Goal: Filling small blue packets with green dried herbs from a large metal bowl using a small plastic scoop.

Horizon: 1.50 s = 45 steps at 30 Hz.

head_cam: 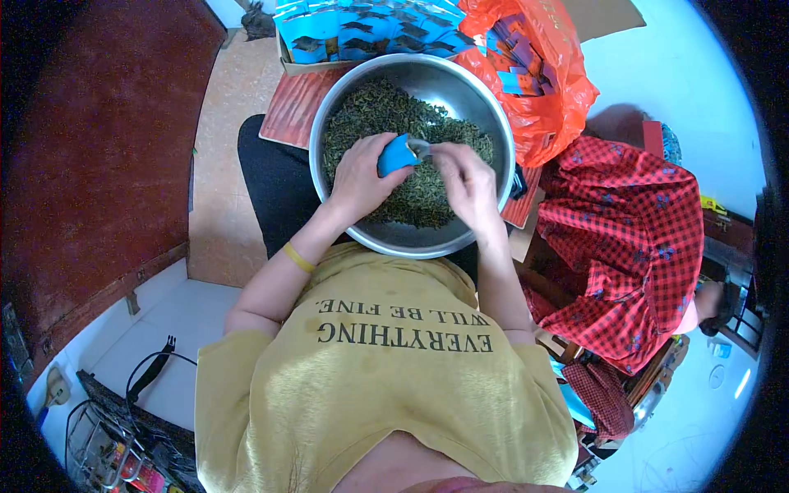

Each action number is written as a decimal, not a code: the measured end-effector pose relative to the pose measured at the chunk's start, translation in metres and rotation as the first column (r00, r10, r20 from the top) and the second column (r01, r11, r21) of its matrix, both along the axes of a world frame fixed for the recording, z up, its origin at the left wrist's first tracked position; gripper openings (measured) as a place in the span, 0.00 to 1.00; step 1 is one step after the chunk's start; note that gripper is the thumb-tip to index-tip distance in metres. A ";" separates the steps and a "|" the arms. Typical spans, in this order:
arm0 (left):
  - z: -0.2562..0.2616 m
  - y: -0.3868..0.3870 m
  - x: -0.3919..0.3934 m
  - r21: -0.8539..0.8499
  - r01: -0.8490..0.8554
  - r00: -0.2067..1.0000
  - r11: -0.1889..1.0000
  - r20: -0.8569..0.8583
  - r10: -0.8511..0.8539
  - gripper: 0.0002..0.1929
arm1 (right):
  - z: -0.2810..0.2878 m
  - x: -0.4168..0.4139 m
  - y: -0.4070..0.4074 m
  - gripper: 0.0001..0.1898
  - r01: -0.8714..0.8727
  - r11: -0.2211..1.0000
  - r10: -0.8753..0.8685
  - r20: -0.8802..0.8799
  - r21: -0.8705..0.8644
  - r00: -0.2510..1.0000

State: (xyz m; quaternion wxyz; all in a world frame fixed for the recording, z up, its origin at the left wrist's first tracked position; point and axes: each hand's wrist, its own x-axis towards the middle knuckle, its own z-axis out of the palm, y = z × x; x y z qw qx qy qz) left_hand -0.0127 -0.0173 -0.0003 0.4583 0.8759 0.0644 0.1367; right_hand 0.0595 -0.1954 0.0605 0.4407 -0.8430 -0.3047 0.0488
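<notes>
A wide stainless steel bowl (412, 248) rests on my lap, holding a mass of dried green leaves (394, 111). Above the leaves, my left hand (362, 175) grips a small blue packet (395, 156), its end turned toward the right. My right hand (466, 179) pinches a spoon or small scoop (420, 146) at the packet's mouth. Whether leaves sit on the scoop is too small to tell.
Beyond the bowl stands a carton (285, 60) of upright blue packets (376, 31). A red plastic bag (564, 117) of flat packets (524, 58) lies beside it. A person in red checked clothing (641, 246) is at the right.
</notes>
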 end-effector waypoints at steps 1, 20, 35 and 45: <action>0.000 0.000 0.000 0.000 0.000 1.000 1.000 -0.001 0.000 0.28 | -0.003 0.001 0.001 0.07 -0.089 0.996 0.089 0.161 -0.003 0.983; 0.002 0.002 -0.003 0.001 0.004 1.000 1.000 -0.006 -0.004 0.29 | -0.049 0.036 -0.019 0.11 0.369 0.904 -0.221 -0.505 0.215 0.835; 0.004 0.001 -0.002 -0.015 -0.006 1.000 1.000 -0.009 0.006 0.28 | 0.002 -0.002 0.006 0.06 0.047 0.999 -0.050 0.288 0.018 0.956; 0.005 -0.001 -0.004 -0.018 0.032 0.999 0.999 0.005 -0.032 0.26 | -0.028 0.007 -0.017 0.05 0.265 0.934 -0.293 0.092 0.239 0.952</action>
